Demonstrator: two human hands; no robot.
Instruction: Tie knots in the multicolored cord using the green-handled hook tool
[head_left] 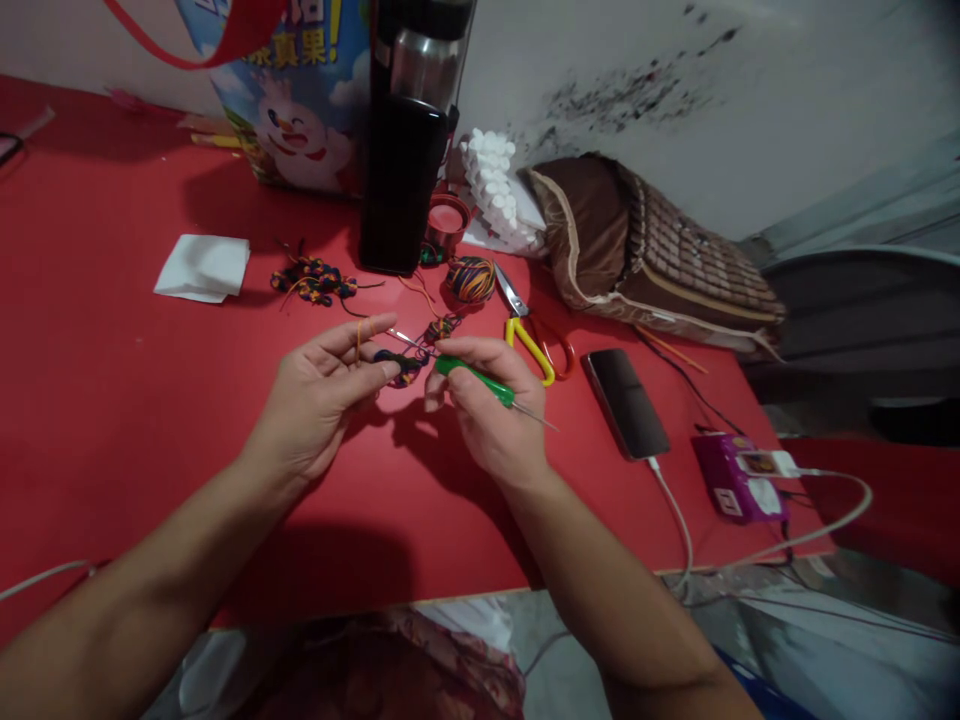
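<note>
Between thumb and fingers, my left hand pinches a small dark multicoloured crochet piece. A strand of orange yarn loops round a finger of that hand. My right hand grips a crochet hook by its green handle. The hook's thin metal shaft points left, above the piece and near my left fingertips; a second metal end sticks out behind the handle. Just beyond the hands lie a small tangle of multicoloured yarn and a multicoloured yarn ball.
Scissors with yellow and red handles lie right of the yarn ball. A knotted yarn bundle and white paper are at left. Behind stand a black phone and bottle. Rightward are a charging phone, purple box and brown cushion.
</note>
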